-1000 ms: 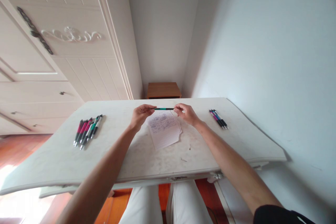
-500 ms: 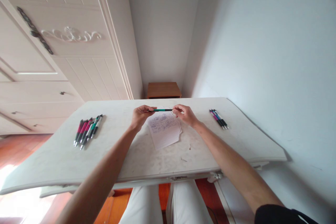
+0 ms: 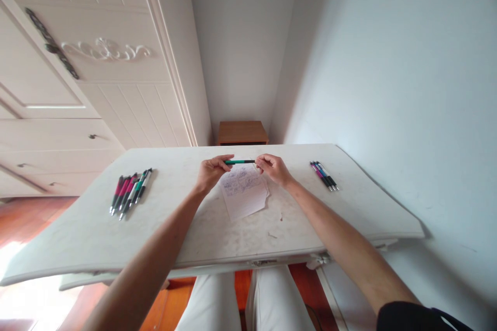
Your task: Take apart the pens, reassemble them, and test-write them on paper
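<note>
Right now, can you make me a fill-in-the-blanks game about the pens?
The left hand and right hand hold one ___ pen.
A scribbled ___ lies on the table.
The bigger pen pile is on the person's ___ side.
Missing words: green; paper; left.

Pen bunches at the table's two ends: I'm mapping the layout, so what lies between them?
Head view: a scribbled paper, and above its far edge the left hand and right hand pinching one green pen.
</note>
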Action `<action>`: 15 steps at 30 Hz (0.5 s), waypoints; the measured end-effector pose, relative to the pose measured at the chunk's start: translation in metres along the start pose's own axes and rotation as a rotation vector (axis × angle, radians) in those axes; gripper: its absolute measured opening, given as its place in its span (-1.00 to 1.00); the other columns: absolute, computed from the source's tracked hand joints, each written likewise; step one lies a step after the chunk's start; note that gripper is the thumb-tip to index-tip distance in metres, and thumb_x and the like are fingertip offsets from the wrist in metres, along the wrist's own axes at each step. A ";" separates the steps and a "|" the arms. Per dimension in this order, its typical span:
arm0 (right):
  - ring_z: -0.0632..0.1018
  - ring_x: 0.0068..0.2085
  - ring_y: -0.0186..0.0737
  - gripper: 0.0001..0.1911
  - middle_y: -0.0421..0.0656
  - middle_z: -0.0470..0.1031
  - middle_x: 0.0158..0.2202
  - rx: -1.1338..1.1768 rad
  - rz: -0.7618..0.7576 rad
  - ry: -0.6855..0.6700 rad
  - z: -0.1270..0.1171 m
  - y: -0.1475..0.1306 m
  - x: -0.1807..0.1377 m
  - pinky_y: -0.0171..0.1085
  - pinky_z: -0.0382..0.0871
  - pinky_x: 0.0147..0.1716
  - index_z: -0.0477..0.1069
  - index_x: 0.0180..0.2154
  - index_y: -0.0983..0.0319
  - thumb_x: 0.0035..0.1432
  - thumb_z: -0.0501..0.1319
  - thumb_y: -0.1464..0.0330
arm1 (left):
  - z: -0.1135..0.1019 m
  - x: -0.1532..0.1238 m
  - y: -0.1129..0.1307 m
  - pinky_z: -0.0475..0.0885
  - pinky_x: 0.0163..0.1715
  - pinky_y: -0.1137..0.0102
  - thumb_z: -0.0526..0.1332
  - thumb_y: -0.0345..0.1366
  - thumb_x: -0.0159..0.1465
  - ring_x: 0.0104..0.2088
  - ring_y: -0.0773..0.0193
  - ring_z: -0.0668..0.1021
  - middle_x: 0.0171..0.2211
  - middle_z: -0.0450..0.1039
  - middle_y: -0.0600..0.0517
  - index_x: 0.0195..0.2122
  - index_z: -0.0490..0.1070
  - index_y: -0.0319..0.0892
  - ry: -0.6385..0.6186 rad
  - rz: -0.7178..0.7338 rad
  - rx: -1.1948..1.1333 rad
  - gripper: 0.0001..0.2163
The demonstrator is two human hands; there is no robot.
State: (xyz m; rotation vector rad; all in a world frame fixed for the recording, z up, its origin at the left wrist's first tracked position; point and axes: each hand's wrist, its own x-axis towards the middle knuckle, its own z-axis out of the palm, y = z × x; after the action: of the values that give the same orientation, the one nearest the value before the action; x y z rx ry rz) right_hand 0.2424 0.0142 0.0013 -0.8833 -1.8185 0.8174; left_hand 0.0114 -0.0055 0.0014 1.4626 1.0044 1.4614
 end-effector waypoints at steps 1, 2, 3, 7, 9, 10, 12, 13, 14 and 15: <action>0.46 -0.51 -0.32 -0.61 -0.18 0.45 -0.48 0.002 -0.002 0.010 0.000 0.000 0.000 -0.32 0.34 -0.46 0.40 -0.44 0.24 0.17 0.15 0.05 | 0.000 0.000 0.001 0.44 -0.04 0.17 0.41 -0.27 -0.06 -0.17 0.08 0.57 -0.09 0.53 -0.16 -0.68 0.46 -0.22 -0.013 0.012 0.003 -0.81; 0.46 -0.51 -0.32 -0.61 -0.17 0.45 -0.47 0.002 -0.003 0.024 -0.001 0.000 0.001 -0.32 0.35 -0.46 0.40 -0.44 0.25 0.16 0.15 0.05 | -0.001 0.000 0.002 0.44 -0.06 0.18 0.41 -0.27 -0.06 -0.14 0.08 0.56 -0.03 0.49 -0.16 -0.66 0.46 -0.23 -0.019 0.021 0.000 -0.81; 0.46 -0.51 -0.32 -0.61 -0.17 0.46 -0.46 0.000 -0.003 0.039 -0.002 0.000 0.001 -0.32 0.36 -0.46 0.40 -0.43 0.25 0.16 0.15 0.05 | -0.002 0.001 0.003 0.44 -0.08 0.21 0.41 -0.27 -0.06 -0.12 0.08 0.55 0.01 0.46 -0.15 -0.61 0.47 -0.23 -0.012 0.026 -0.010 -0.83; 0.46 -0.50 -0.33 -0.62 -0.16 0.47 -0.44 -0.033 -0.023 0.092 -0.006 0.001 0.002 -0.32 0.37 -0.44 0.40 -0.41 0.25 0.16 0.16 0.06 | -0.008 0.006 0.002 0.45 -0.36 0.39 0.41 -0.26 -0.07 -0.29 0.26 0.55 -0.08 0.48 -0.09 -0.18 0.45 -0.18 0.103 -0.006 -0.074 -0.61; 0.46 -0.50 -0.33 -0.63 -0.15 0.47 -0.43 -0.049 -0.038 0.095 -0.007 0.001 0.003 -0.32 0.37 -0.44 0.40 -0.41 0.25 0.17 0.15 0.07 | -0.009 0.007 0.002 0.34 -0.55 0.48 0.37 -0.15 0.02 -0.49 0.39 0.49 -0.24 0.51 -0.05 -0.11 0.40 -0.21 0.135 -0.073 -0.069 -0.56; 0.46 -0.51 -0.33 -0.63 -0.15 0.47 -0.42 -0.059 -0.046 0.090 -0.007 0.001 0.002 -0.32 0.37 -0.44 0.40 -0.41 0.25 0.18 0.15 0.07 | -0.009 0.006 0.003 0.28 -0.62 0.50 0.33 -0.07 0.07 -0.57 0.42 0.44 -0.32 0.51 -0.05 -0.14 0.41 -0.24 0.120 -0.119 -0.059 -0.58; 0.46 -0.51 -0.33 -0.63 -0.14 0.48 -0.42 -0.090 -0.067 0.074 -0.006 0.000 0.002 -0.32 0.37 -0.44 0.41 -0.41 0.25 0.19 0.13 0.08 | -0.007 0.004 0.006 0.16 -0.70 0.50 0.24 0.05 0.14 -0.66 0.45 0.34 -0.49 0.47 -0.03 -0.31 0.44 -0.27 0.042 -0.201 -0.026 -0.59; 0.46 -0.51 -0.33 -0.63 -0.14 0.48 -0.43 -0.108 -0.077 0.065 -0.005 -0.001 0.001 -0.32 0.37 -0.44 0.41 -0.41 0.25 0.20 0.13 0.08 | -0.006 0.002 0.007 0.12 -0.72 0.50 0.22 0.09 0.15 -0.69 0.46 0.30 -0.57 0.43 -0.01 -0.41 0.44 -0.27 -0.004 -0.221 -0.004 -0.57; 0.47 -0.51 -0.33 -0.62 -0.14 0.48 -0.43 -0.122 -0.084 0.058 -0.005 -0.001 0.001 -0.32 0.37 -0.44 0.41 -0.41 0.25 0.21 0.12 0.08 | -0.005 0.001 0.008 0.09 -0.72 0.49 0.21 0.10 0.15 -0.71 0.46 0.27 -0.65 0.38 0.02 -0.49 0.43 -0.26 -0.042 -0.224 0.018 -0.55; 0.47 -0.51 -0.33 -0.62 -0.14 0.48 -0.44 -0.130 -0.088 0.052 -0.004 -0.002 0.001 -0.32 0.36 -0.44 0.42 -0.41 0.25 0.21 0.12 0.08 | -0.004 0.000 0.009 0.07 -0.72 0.48 0.21 0.11 0.15 -0.73 0.46 0.25 -0.70 0.33 0.04 -0.55 0.42 -0.25 -0.067 -0.215 0.035 -0.55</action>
State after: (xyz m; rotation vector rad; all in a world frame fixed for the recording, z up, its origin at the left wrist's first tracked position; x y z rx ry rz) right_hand 0.2458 0.0147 0.0047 -0.8917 -1.8675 0.6213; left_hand 0.0077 -0.0090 0.0101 1.3732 1.1135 1.2392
